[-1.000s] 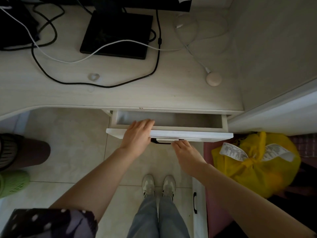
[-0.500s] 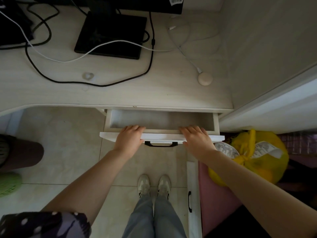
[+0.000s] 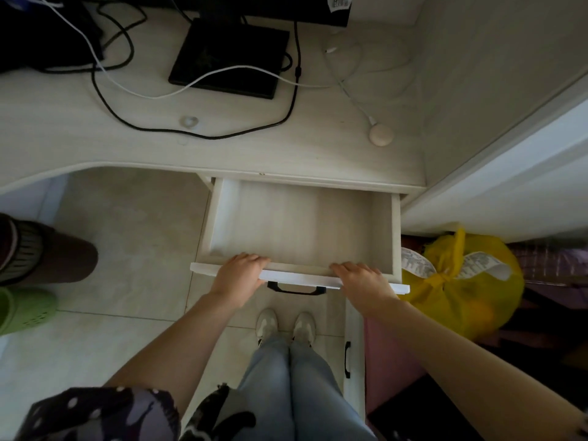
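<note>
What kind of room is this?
Probably a home desk corner, maybe a study or bedroom: a monitor stand and cables sit on the pale desk, and its drawer stands open.

Both thumbs are hidden: the left hand (image 3: 237,276) and right hand (image 3: 361,281) hook over the front edge of the drawer (image 3: 302,224), with the thumbs out of sight below it. Between the hands, the black handle (image 3: 296,289) shows only its lower curve. Beyond the hands, the drawer's rear runs under the desk (image 3: 286,154). Farther off, the monitor (image 3: 270,7) is cut by the top edge. Just right of the right hand, print on the paper slips (image 3: 416,261) is too small to read. Well left of the left hand, a green object (image 3: 22,310) is cut off and unclear.
</note>
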A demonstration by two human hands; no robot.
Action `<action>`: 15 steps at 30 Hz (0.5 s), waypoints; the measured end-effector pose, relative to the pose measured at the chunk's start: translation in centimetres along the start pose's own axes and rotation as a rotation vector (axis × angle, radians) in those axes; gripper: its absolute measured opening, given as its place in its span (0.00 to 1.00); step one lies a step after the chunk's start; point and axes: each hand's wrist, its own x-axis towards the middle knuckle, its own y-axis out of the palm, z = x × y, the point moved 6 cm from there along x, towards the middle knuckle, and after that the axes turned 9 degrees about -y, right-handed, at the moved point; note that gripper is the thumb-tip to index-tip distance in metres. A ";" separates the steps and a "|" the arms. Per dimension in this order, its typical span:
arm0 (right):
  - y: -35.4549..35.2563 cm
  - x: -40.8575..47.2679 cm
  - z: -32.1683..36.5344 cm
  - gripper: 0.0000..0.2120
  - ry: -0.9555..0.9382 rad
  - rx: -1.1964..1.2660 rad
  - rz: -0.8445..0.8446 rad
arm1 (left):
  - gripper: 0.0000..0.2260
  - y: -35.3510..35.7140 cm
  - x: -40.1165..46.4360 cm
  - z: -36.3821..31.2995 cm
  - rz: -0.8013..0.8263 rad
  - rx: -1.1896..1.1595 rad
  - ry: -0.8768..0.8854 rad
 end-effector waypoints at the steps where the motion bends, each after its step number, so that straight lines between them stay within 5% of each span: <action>1: 0.4 -0.6 0.4 0.28 -0.004 -0.003 0.019 | 0.20 0.3 -0.8 -0.1 0.016 0.011 -0.007; 15: 2.1 -3.6 2.5 0.22 -0.024 0.113 0.123 | 0.21 2.2 -5.8 0.1 0.047 -0.106 -0.092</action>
